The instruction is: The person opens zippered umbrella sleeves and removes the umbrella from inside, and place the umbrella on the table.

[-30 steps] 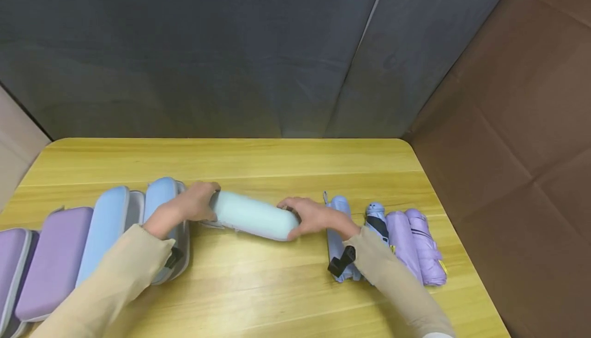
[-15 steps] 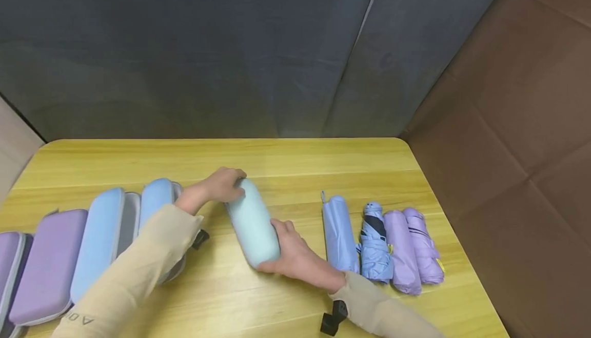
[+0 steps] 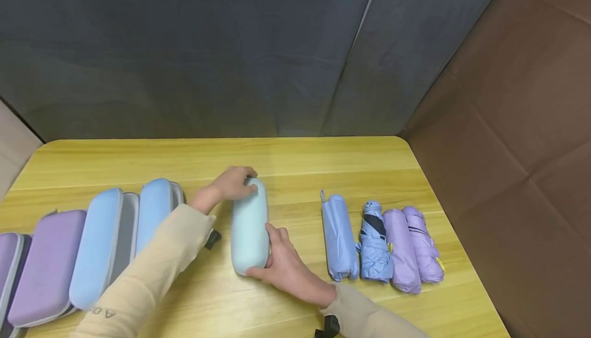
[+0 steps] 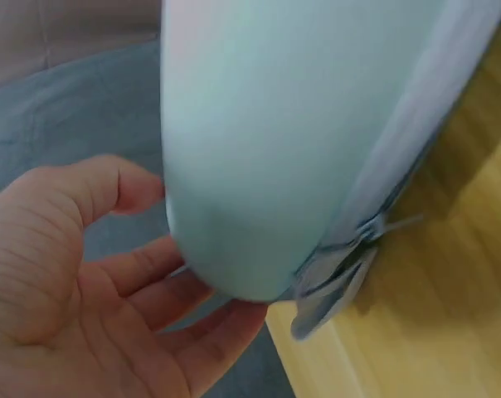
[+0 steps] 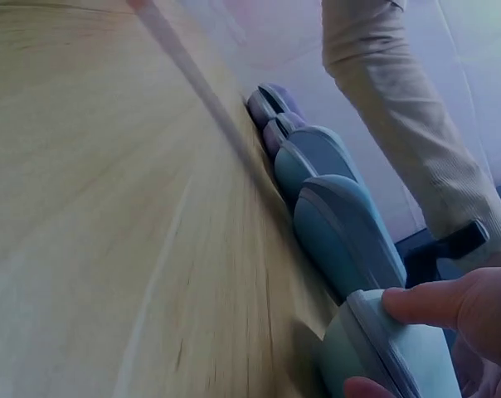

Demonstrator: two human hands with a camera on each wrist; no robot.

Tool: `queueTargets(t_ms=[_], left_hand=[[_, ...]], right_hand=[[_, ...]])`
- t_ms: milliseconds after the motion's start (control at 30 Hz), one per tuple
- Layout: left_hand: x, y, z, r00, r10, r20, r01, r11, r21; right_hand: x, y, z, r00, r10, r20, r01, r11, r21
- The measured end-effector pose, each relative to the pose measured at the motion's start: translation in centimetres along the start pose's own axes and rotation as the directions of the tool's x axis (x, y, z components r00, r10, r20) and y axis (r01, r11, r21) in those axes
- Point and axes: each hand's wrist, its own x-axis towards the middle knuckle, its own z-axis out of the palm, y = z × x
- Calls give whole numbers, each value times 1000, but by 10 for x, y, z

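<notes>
A mint-green zippered case (image 3: 249,225) stands at the middle of the wooden table, its long side running away from me. My left hand (image 3: 231,184) grips the far end, thumb on top and fingers round the tip. My right hand (image 3: 288,269) holds the near end from the right, thumb at the front corner. In the left wrist view, the zipper pull (image 4: 338,290) hangs at the case's end by the left hand. The right wrist view has the right thumb (image 5: 433,303) pressing the case beside its zipper seam.
To the left stand two blue cases (image 3: 99,245) and two purple cases (image 3: 51,266) in a row. On the right lie two folded blue umbrellas (image 3: 340,238) and two purple ones (image 3: 401,251). A dark panel (image 3: 184,61) rises behind the table, a brown one (image 3: 517,148) at right.
The mint-green case has turned from lying crosswise to pointing away from me. My right hand has swung nearer and to the left; my left hand has moved right and slightly farther off.
</notes>
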Motion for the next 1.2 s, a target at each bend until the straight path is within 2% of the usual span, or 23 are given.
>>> queueTargets(t_ms=[67, 133, 267, 333, 400, 500, 667, 767, 867, 933, 1067, 1133, 1200], left_hand=[[-4, 3, 5, 999, -41, -31, 41, 999, 8], [-10, 7, 12, 992, -105, -71, 108, 993, 37], [-22, 16, 24, 962, -233, -146, 245, 967, 74], [-26, 20, 28, 948, -271, -168, 284, 957, 59], [-30, 23, 31, 938, -299, -176, 307, 951, 22], [-34, 25, 33, 925, -343, -160, 343, 939, -32], [-40, 22, 37, 916, -385, -112, 372, 920, -123], [-44, 14, 37, 921, -370, -119, 340, 915, -217], [-49, 7, 34, 929, -349, -120, 297, 900, -318], [-52, 4, 31, 933, -343, -109, 281, 884, -374], [-60, 1, 26, 934, -352, -63, 285, 839, -463], [-64, -1, 24, 934, -355, -38, 281, 797, -535], [-68, -3, 23, 932, -362, -15, 277, 738, -616]], right_hand=[[0, 1, -2, 1000, -11, 6, 11, 1000, 7], [1, 4, -5, 999, -52, 10, 52, 999, 12], [9, 9, -15, 979, -203, -27, 201, 978, -61], [15, 10, -20, 961, -270, -57, 261, 956, -132], [24, 11, -25, 949, -305, -81, 285, 939, -194], [35, 11, -30, 946, -311, -89, 280, 926, -254], [48, 11, -34, 951, -298, -81, 266, 924, -275], [52, 7, -34, 947, -309, -89, 274, 920, -279], [56, 2, -32, 940, -324, -108, 279, 910, -306], [59, -2, -30, 942, -316, -116, 264, 907, -328], [66, -10, -24, 956, -266, -120, 198, 892, -406], [70, -14, -21, 967, -224, -121, 152, 889, -432], [73, -19, -19, 976, -176, -126, 103, 890, -444]])
